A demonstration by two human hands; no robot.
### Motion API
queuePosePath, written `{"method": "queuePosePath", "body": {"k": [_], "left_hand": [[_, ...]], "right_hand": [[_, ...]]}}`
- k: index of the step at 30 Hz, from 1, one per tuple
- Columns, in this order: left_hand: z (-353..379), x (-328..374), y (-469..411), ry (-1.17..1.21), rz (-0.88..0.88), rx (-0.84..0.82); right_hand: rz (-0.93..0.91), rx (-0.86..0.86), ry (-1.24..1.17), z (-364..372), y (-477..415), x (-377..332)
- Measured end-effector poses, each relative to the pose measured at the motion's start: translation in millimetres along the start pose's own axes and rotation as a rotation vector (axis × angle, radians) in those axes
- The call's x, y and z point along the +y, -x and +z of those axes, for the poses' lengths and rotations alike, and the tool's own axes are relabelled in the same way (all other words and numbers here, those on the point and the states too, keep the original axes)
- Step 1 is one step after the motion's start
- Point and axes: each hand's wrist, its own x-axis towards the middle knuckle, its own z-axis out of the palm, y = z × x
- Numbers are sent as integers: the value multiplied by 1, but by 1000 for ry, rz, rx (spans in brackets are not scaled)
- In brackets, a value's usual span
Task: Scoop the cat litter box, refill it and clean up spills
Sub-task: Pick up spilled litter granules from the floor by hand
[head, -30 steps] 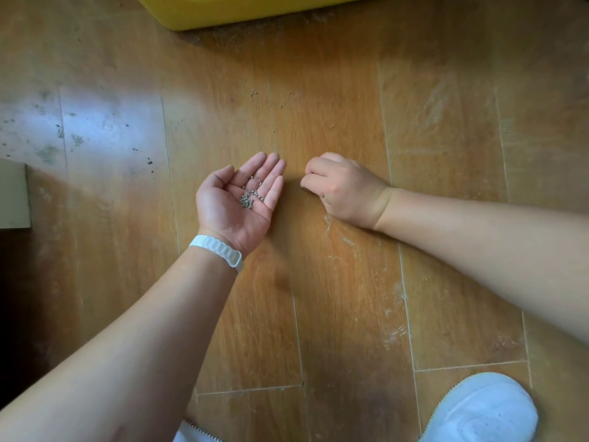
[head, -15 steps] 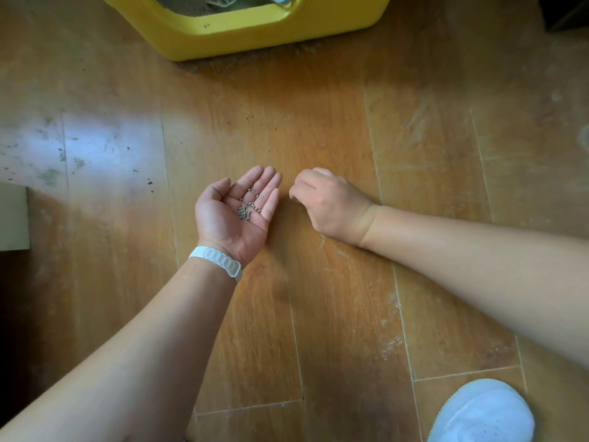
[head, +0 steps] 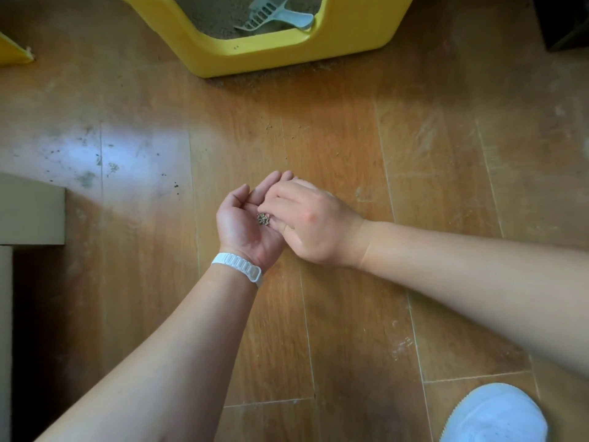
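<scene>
Litter granules (head: 263,219): small pile carried in the cupped, palm-up left-hand grip (head: 243,229), well apart from the yellow litter box (head: 255,57). Right-hand grip (head: 314,224) has fingers curled onto the pile; whether it pinches cannot be told. Scoop (head: 271,14) lies inside the litter box.

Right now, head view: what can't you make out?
Head view:
Right hand fingertips: hidden under its own knuckles; pinching litter granules or not, unclear.
Left hand fingers: partly covered by the right hand.
Litter box and scoop: cut off by top edge.
Floor specks: too small to identify.

Right hand (head: 314,224) covers most fingers (head: 275,181) of left hand (head: 240,226).
</scene>
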Motion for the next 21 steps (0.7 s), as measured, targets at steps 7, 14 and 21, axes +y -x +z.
{"method": "queuePosePath", "body": {"k": [7,14,21], "left_hand": [[-3,4,11,-69,26,65],[-3,6,13,-74,21,69],[2,7,13,-80,22,71]], "right_hand": [[149,-162,124,-12,44,49],[200,-397,361,-20,81,75],[139,-502,401,-2,84,66]]}}
